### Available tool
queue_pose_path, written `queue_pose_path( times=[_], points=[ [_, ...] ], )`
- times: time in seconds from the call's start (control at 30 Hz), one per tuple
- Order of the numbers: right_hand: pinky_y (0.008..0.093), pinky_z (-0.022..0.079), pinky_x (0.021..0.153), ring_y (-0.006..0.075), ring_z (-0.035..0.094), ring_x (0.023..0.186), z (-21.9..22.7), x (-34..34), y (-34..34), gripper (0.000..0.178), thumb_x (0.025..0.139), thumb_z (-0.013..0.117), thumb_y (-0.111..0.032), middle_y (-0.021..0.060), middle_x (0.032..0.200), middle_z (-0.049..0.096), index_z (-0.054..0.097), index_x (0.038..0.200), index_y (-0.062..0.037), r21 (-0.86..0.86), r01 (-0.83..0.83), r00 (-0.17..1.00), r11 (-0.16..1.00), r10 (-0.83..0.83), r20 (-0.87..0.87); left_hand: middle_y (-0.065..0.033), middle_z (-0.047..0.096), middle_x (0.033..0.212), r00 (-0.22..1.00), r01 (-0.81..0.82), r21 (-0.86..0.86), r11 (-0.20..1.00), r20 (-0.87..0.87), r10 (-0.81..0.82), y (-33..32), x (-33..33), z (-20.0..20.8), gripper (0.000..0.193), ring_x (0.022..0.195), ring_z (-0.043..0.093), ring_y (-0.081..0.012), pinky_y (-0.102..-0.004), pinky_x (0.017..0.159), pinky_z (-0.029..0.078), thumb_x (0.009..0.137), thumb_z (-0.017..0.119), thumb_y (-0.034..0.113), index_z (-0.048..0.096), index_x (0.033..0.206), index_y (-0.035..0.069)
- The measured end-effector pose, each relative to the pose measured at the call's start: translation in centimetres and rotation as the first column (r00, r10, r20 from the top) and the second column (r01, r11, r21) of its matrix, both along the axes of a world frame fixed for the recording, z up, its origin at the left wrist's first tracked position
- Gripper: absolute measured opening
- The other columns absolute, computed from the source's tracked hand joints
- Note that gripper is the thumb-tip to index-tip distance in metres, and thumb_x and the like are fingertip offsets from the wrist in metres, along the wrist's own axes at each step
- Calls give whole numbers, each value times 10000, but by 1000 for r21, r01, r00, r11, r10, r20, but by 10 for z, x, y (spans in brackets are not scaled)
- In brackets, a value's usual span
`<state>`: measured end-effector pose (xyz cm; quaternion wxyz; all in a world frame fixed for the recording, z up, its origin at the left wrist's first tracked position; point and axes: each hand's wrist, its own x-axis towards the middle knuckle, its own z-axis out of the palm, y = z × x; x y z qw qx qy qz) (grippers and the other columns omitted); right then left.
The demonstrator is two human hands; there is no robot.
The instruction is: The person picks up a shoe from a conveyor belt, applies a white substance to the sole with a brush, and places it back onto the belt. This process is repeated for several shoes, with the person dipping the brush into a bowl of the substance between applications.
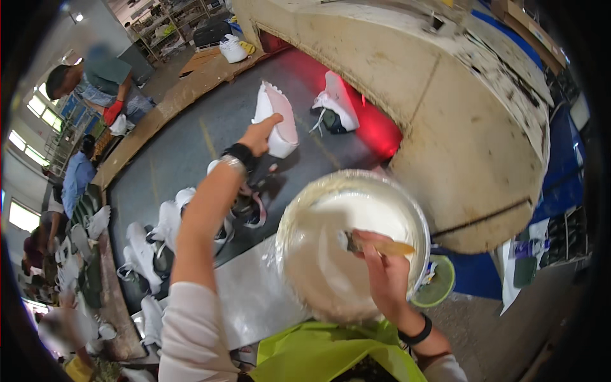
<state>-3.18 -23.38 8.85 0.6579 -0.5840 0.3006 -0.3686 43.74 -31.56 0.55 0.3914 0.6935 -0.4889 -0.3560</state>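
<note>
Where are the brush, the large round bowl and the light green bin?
Brush [398,247]: head view, on its tan handle.
Large round bowl [422,221]: head view, on its right rim.
Light green bin [442,288]: head view, on its inner wall.

The tub [422,223] has shiny, crinkly clear plastic around it. White paste [385,210] inside looks smooth and wet. The brush [398,247] has a smooth handle that looks like wood. The white shoe [282,124] up high looks smooth and dull. The metal sheet [254,309] is shiny. The dark belt [178,149] looks flat and dull. The apron [318,347] is thin and creased.
</note>
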Motion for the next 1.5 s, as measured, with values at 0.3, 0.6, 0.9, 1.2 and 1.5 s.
queue_pose_path(
  times=[0.3,0.6,0.9,1.2,1.5],
  points=[
    [318,548,835,187,605,1027,-14,-5,-42,248,980,503,-107,149,1144,612,577,1130,76,71,110,991,991,-104,-87,-328,163,1496,782,-607,296,738,389,487,-103,-86,-44,1229,1390,149,-499,-612,1095,170,679,642,702,44,1506,18],
    [320,548,831,184,604,1020,-7,-41,-38,253,983,486,-117,160,1165,603,575,1115,81,74,47,999,996,-47,-1,-193,638,1047,620,-783,83,617,18,785,133,-147,-33,811,929,640,-224,-387,746,515,722,804,442,463,1171,-141],
    [297,571,778,162,615,953,20,-55,-9,224,981,493,-93,144,1126,611,604,1059,85,-31,55,997,998,-56,-49,-111,666,927,685,-680,216,700,-154,712,94,-59,-92,496,758,648,-210,-332,649,493,807,713,388,578,1072,-9],
    [304,569,783,158,613,949,24,-70,25,251,983,501,-111,131,1101,623,597,1116,80,-69,-46,998,997,43,-43,-45,675,995,459,-529,273,803,-704,542,322,-266,96,275,855,663,-139,-268,742,542,916,638,253,617,1082,35],
    [300,564,776,154,616,941,45,-70,71,255,985,512,-126,136,1075,643,598,1123,70,-191,-154,987,969,141,-77,-402,320,1365,647,-707,59,704,455,612,449,-329,-41,1224,1290,372,-456,-463,1059,338,689,824,433,52,1413,-180]
  ],
)
